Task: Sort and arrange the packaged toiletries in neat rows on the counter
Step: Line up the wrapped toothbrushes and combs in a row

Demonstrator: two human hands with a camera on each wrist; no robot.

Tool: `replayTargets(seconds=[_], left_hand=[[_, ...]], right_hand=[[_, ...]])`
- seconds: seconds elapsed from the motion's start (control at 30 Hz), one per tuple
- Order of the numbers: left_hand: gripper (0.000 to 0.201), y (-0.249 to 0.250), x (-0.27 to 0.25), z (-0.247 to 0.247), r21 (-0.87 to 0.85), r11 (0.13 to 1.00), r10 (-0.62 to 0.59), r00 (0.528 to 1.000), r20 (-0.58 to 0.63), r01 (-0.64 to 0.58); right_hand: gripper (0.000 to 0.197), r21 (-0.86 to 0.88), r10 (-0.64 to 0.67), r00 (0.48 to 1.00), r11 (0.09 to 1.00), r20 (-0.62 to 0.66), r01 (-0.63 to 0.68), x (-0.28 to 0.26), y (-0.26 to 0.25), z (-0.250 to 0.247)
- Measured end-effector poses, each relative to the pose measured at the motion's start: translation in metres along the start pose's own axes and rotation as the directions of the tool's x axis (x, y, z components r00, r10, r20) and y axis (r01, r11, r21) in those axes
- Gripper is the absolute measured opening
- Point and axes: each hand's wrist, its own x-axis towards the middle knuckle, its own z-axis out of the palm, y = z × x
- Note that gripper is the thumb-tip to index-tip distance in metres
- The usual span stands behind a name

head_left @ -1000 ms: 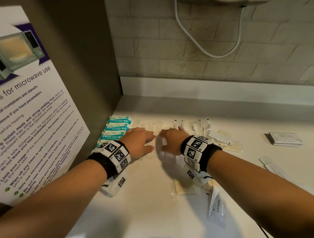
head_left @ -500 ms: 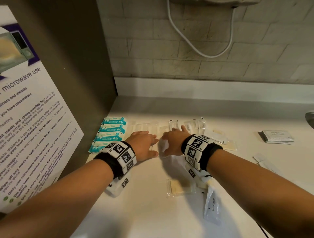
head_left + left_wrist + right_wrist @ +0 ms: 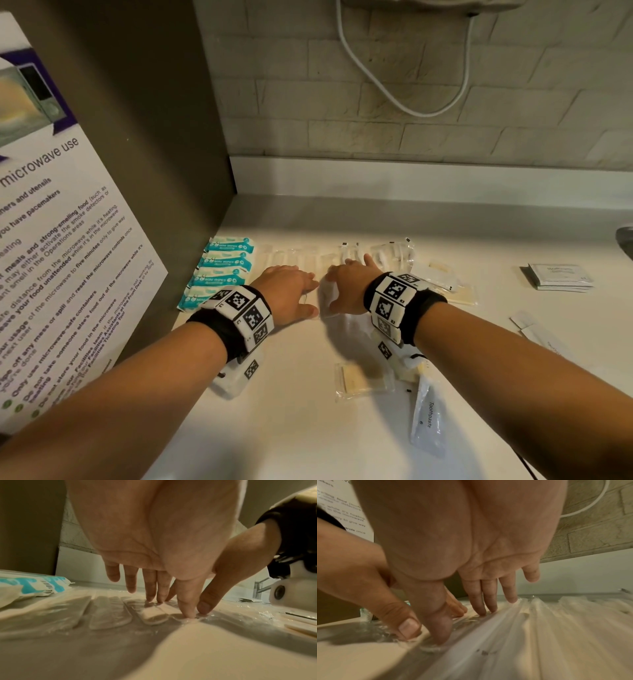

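The table is showing a smooth, pale, matt top. Clear glossy plastic wrappers are crinkling and catching light. The wipe packs are looking like printed teal-and-white plastic film. The wall is showing rough, matt brick, and the cord smooth white plastic.

1. Dim, warm yellowish light falls from above; the glossy white counter glares brightest along its back strip.
2. Soft shadows pool under both forearms.
3. The head view bows straight lines at its edges.
4. Both wrist views are soft and blurred; the clear plastic packets glint faintly.
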Motion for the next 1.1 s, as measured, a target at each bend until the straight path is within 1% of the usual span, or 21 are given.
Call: replayTargets(seconds=[0.37,0.47,0.6,0.8,0.87,1.0,1.1], left_hand=[[0.064,0.001,0.000,0.000,0.013,1.000,0.000,1.000,0.003,0.000],[0.064,0.001,0.000,0.000,0.004,1.000,0.002,1.000,0.001,-0.002],[0.063,0.001,0.000,-0.001,0.000,1.000,0.003,1.000,-0.002,-0.003],[0.062,0.000,0.002,0.000,-0.008,1.000,0.007,1.000,0.000,-0.007],[0.062,0.000,0.002,0.000,-0.014,1.000,0.007,1.000,-0.007,-0.007],[0.058,-0.001,0.003,-0.004,-0.027,0.999,0.020,0.999,-0.041,-0.021],[0.051,0.004,0.004,-0.010,-0.065,0.997,0.044,0.992,-0.122,-0.052]], right_hand=[[0.068,0.026,0.001,1.000,1.000,-0.020,-0.001,0.003,0.001,0.005],[0.066,0.034,-0.005,1.000,0.999,-0.028,0.006,0.004,0.001,0.005],[0.069,0.053,-0.006,0.999,0.999,-0.041,0.008,0.003,0.003,0.006],[0.066,0.070,-0.007,0.999,0.998,-0.049,0.010,0.004,0.004,0.008],[0.068,0.074,-0.004,0.999,0.997,-0.052,0.008,0.005,0.005,0.009],[0.072,0.124,-0.007,0.994,0.992,-0.105,0.021,0.002,0.010,0.007],[0.066,0.174,0.005,0.981,0.984,-0.196,0.030,-0.007,0.022,0.003]])
